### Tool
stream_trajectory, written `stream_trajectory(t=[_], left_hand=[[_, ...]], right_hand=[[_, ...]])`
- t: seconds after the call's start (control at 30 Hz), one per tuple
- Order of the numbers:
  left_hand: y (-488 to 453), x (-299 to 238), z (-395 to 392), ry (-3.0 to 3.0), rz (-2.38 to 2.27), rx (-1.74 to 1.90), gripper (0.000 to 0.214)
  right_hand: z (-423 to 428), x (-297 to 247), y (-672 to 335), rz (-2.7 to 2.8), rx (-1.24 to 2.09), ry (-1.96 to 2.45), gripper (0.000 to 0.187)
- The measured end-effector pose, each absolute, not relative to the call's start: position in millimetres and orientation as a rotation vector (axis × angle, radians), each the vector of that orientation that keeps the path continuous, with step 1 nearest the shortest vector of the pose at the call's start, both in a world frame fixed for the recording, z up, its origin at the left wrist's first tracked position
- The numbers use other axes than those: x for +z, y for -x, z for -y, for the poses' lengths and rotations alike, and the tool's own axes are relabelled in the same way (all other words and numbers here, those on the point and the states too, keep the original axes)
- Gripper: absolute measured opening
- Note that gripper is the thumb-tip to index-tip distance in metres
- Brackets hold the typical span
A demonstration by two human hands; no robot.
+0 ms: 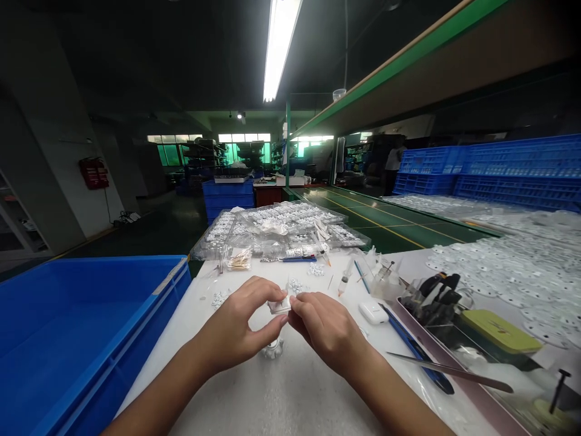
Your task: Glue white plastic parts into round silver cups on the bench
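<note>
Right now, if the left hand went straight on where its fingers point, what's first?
Likely the right hand, just past the small white part between the two hands; exact depth is unclear.

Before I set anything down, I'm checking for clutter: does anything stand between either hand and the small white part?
Nothing visible: the left hand and right hand touch the small white part directly; another white piece shows below.

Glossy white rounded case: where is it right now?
In the head view, the glossy white rounded case lies on the white tabletop, right of the right hand, beside the long blue tool.
</note>
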State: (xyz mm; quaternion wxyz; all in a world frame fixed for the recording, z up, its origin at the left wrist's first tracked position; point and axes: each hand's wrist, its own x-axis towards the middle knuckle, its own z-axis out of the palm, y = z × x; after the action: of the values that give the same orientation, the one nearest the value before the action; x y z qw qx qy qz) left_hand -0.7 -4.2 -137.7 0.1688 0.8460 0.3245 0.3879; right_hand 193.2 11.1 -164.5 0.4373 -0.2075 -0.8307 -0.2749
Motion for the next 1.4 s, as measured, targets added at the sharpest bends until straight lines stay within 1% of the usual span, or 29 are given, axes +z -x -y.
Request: stream_trajectory(t=[0.07, 0.17, 0.33, 0.43, 0.53, 0.63, 0.7, 0.77, 0.87, 0.93, 1.0, 1.1, 1.17, 1.3, 1.4], left_hand=[[1.0, -140.7, 2.9, -2.484, -0.897, 1.093, 0.02], [-0.9, -145.3, 1.4, -2.475, -0.941, 1.127, 0.02], [-1.3, -145.9, 0.3, -2.43, -1.04, 1.173, 0.017], [3.1, -142.7, -1.0, -2.478, -1.061, 1.246, 0.014], [7.8, -140.2, -2.2, -2.513, -1.059, 1.289, 0.011], [10.4, -139.2, -2.4, -2.528, -1.062, 1.325, 0.016], [11.2, -138.9, -2.0, -2.515, -1.074, 1.349, 0.018], [11.8, -138.1, -1.7, -2.491, -1.079, 1.371, 0.017], [13.2, -135.0, -2.4, -2.329, -1.094, 1.393, 0.014], [15.0, -131.7, -4.3, -2.092, -1.103, 1.391, 0.011], [17.4, -128.4, -7.2, -1.842, -1.085, 1.394, 0.018], [21.0, -125.7, -12.1, -1.541, -1.006, 1.364, 0.028], [22.1, -126.2, -14.8, -1.358, -0.933, 1.291, 0.029], [19.9, -133.3, -18.5, -1.088, -0.841, 1.169, 0.027], [14.0, -140.8, -18.3, -0.971, -0.809, 1.09, 0.027]], right_hand=[[-11.7, -165.3, -192.9, 2.069, -0.645, 0.527, 0.007], [-13.1, -167.5, -191.6, 2.054, -0.577, 0.537, 0.007], [-14.4, -168.8, -191.8, 2.021, -0.367, 0.54, 0.016], [-15.1, -167.9, -194.4, 1.903, -0.094, 0.667, 0.03], [-17.3, -166.6, -197.1, 1.822, 0.122, 0.883, 0.039], [-19.6, -167.1, -197.6, 1.942, 0.147, 1.085, 0.051], [-21.4, -170.2, -196.4, 2.039, 0.121, 1.155, 0.055], [-24.1, -175.9, -194.5, 2.111, 0.099, 1.169, 0.047], [-30.6, -186.4, -191.9, 2.194, 0.109, 1.124, 0.021], [-35.7, -191.5, -191.0, 2.193, 0.183, 1.111, 0.01], [-40.1, -192.9, -191.0, 2.111, 0.341, 1.11, 0.011], [-42.6, -187.0, -193.0, 1.851, 0.524, 1.055, 0.021], [-40.4, -178.6, -195.7, 1.674, 0.558, 0.949, 0.026], [-29.3, -158.7, -203.2, 1.496, 0.598, 0.659, 0.022], [-23.2, -149.9, -208.6, 1.468, 0.479, 0.696, 0.023]])
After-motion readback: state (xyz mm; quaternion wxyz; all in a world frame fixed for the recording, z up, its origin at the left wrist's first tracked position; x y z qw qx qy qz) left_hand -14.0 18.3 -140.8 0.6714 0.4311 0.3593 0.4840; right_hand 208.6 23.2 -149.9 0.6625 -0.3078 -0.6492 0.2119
